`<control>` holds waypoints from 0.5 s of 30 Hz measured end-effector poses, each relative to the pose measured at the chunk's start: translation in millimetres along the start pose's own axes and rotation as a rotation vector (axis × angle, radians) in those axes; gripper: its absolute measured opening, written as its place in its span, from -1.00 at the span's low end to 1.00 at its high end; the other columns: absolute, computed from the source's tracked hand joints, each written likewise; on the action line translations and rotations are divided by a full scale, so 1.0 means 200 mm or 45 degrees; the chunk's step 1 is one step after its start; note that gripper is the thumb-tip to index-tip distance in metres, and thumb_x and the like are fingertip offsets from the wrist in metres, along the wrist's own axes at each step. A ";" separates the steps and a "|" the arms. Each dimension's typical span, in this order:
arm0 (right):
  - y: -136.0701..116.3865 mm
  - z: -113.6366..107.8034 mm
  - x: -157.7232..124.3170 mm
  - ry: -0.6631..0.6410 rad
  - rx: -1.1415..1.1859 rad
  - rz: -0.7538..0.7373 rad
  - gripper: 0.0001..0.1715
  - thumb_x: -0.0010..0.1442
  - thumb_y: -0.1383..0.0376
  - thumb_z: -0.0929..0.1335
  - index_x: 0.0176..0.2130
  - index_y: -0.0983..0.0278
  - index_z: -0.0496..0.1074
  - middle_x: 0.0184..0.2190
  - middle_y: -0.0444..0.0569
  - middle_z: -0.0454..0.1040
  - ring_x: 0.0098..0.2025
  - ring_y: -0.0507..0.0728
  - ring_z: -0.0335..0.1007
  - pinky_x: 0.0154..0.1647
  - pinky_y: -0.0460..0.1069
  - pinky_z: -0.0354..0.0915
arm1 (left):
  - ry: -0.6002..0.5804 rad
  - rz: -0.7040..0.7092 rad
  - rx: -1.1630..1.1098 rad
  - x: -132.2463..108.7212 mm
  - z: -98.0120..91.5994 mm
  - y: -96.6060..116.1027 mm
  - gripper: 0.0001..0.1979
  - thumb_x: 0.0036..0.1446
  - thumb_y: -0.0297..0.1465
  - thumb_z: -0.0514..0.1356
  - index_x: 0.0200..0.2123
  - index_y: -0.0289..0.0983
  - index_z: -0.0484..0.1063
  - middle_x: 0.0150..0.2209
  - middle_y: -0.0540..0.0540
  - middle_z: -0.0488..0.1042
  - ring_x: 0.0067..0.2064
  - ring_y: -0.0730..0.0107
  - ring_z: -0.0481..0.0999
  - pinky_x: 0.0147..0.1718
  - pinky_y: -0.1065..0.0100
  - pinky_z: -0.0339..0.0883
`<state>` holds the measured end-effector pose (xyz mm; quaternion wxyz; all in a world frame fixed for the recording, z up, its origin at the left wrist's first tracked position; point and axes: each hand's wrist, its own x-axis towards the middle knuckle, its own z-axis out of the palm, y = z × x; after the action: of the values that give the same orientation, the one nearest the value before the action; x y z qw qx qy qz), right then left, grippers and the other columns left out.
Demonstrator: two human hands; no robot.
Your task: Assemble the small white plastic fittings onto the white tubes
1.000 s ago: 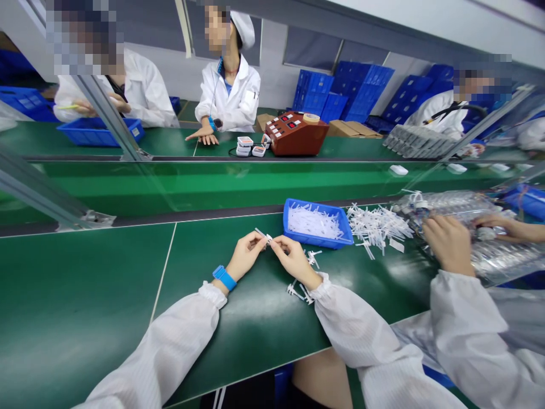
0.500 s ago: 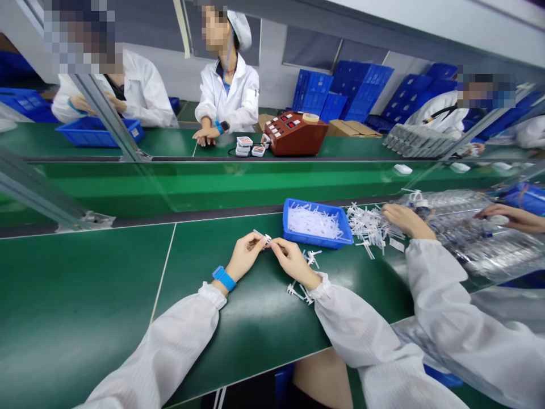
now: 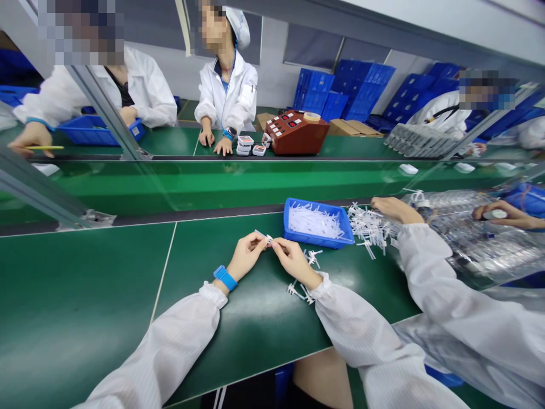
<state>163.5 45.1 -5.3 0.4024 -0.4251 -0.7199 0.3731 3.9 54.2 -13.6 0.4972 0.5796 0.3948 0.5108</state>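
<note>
My left hand [image 3: 246, 255], with a blue wristband, pinches a small white plastic part [image 3: 268, 240] above the green table [image 3: 213, 335]. My right hand [image 3: 293, 260] closes its fingertips on the same part from the right, so the two hands nearly meet. The fingers hide most of the part. Behind my right hand stands a blue tray [image 3: 340, 241] filled with thin translucent white pieces [image 3: 313, 220]. A few white branched parts [image 3: 313, 258] lie beside my right wrist, with more [image 3: 292, 288] closer to the table's front edge.
A co-worker's hand [image 3: 395, 209] reaches over a white pile [image 3: 368, 224] at right; their other hand [image 3: 496, 213] is near clear plastic packs [image 3: 489, 250]. Across the green belt [image 3: 213, 184] are a red-brown machine [image 3: 298, 135], people in white coats and metal posts [image 3: 106, 113].
My hands have hardly moved. The co-worker's nearer hand at right has shifted left over the pile. Across the belt, a person at far left has stretched out an arm with a thin yellow object.
</note>
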 end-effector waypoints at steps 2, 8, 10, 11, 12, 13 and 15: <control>0.00 0.00 0.00 0.000 -0.009 -0.004 -0.60 0.31 0.14 0.20 -0.22 0.32 0.50 -0.33 -0.01 0.53 -0.39 0.08 0.36 -0.42 -0.08 0.25 | 0.008 0.003 0.014 0.00 0.00 0.00 -0.75 0.10 -0.21 0.24 -0.42 -0.31 0.44 -0.41 -0.07 0.47 -0.32 0.35 0.48 -0.27 0.32 0.40; 0.00 0.00 0.00 -0.001 -0.043 -0.017 -0.61 0.31 0.16 0.20 -0.22 0.33 0.50 -0.32 0.00 0.54 -0.37 0.09 0.38 -0.40 -0.07 0.25 | 0.000 0.021 0.059 0.00 0.00 -0.02 -0.76 0.13 -0.23 0.21 -0.41 -0.31 0.44 -0.40 -0.06 0.47 -0.31 0.36 0.48 -0.27 0.35 0.38; 0.00 0.00 0.00 0.000 -0.054 -0.021 -0.61 0.31 0.16 0.20 -0.22 0.33 0.50 -0.32 0.00 0.54 -0.39 0.09 0.37 -0.41 -0.07 0.24 | 0.004 0.025 0.066 0.00 0.00 -0.02 -0.76 0.13 -0.23 0.21 -0.42 -0.30 0.43 -0.40 -0.06 0.47 -0.31 0.35 0.48 -0.27 0.34 0.38; 0.00 0.00 0.00 0.001 -0.062 -0.023 -0.61 0.31 0.17 0.20 -0.22 0.33 0.50 -0.33 0.00 0.54 -0.40 0.09 0.36 -0.42 -0.07 0.24 | 0.007 0.028 0.070 0.00 0.00 -0.03 -0.76 0.12 -0.23 0.21 -0.42 -0.30 0.43 -0.41 -0.06 0.47 -0.31 0.35 0.48 -0.27 0.34 0.38; 0.00 0.00 0.00 0.003 -0.073 -0.025 -0.61 0.31 0.17 0.20 -0.23 0.33 0.50 -0.34 0.00 0.53 -0.41 0.09 0.36 -0.43 -0.07 0.23 | 0.012 0.032 0.077 0.00 0.00 -0.03 -0.76 0.12 -0.22 0.21 -0.42 -0.30 0.43 -0.41 -0.06 0.47 -0.31 0.34 0.48 -0.27 0.34 0.38; 0.00 0.00 0.00 0.006 -0.084 -0.028 -0.61 0.31 0.17 0.19 -0.23 0.33 0.50 -0.35 -0.01 0.53 -0.42 0.08 0.35 -0.43 -0.07 0.23 | 0.015 0.035 0.085 0.00 0.00 -0.03 -0.75 0.12 -0.22 0.21 -0.43 -0.29 0.42 -0.41 -0.06 0.47 -0.31 0.34 0.48 -0.27 0.33 0.39; -0.01 0.00 0.00 0.008 -0.103 -0.037 -0.60 0.31 0.16 0.19 -0.23 0.33 0.51 -0.36 -0.01 0.53 -0.43 0.08 0.34 -0.44 -0.08 0.22 | 0.015 0.036 0.101 0.00 0.00 -0.02 -0.75 0.11 -0.21 0.21 -0.43 -0.29 0.42 -0.41 -0.06 0.47 -0.31 0.33 0.48 -0.26 0.32 0.39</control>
<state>163.4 44.2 -3.7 0.3927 -0.4316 -0.7392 0.3364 4.2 54.7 -18.5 0.4643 0.6013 0.4095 0.5051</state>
